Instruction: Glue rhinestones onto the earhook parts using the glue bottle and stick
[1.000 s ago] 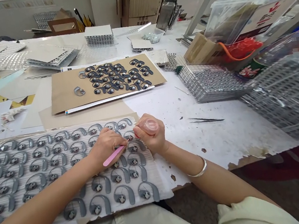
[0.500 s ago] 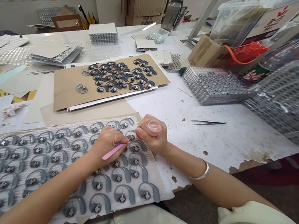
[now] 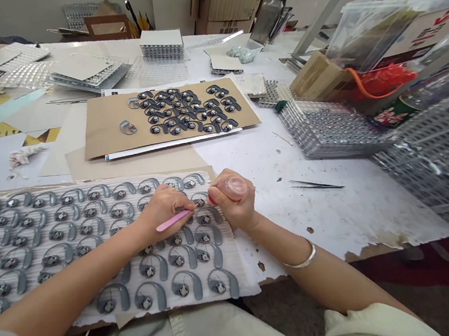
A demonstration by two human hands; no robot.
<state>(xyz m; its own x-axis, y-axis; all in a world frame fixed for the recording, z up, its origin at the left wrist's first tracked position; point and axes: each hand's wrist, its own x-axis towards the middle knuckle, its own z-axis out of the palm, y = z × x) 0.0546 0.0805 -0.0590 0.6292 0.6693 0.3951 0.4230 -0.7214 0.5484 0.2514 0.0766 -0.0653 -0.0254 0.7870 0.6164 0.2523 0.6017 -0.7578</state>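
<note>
Several rows of grey ear-hook pieces [image 3: 149,270] with small round electronic parts lie on a white foam sheet [image 3: 245,275] before me. My left hand [image 3: 164,212] is closed around slim pink tweezers [image 3: 172,220], whose tip end is hidden at the fingers. In my right hand [image 3: 238,207] is a clear, pinkish squeeze bottle [image 3: 233,187] with red near its tip, held tilted with the tip toward the left. Both hands meet over an ear-hook piece [image 3: 199,201] near the sheet's upper right edge, which they partly cover.
Behind the sheet, a brown board [image 3: 104,120] carries dark ear-hook pieces [image 3: 179,110]. Black tweezers [image 3: 316,184] lie on the table to the right. Stacked clear trays [image 3: 330,126] and a plastic bin [image 3: 371,27] crowd the right side. More trays [image 3: 161,47] stand at the back.
The camera view has shifted slightly, so the scene sits a little farther right. Both hands keep their grips at the same ear-hook piece; the bottle's tilt looks nearly the same.
</note>
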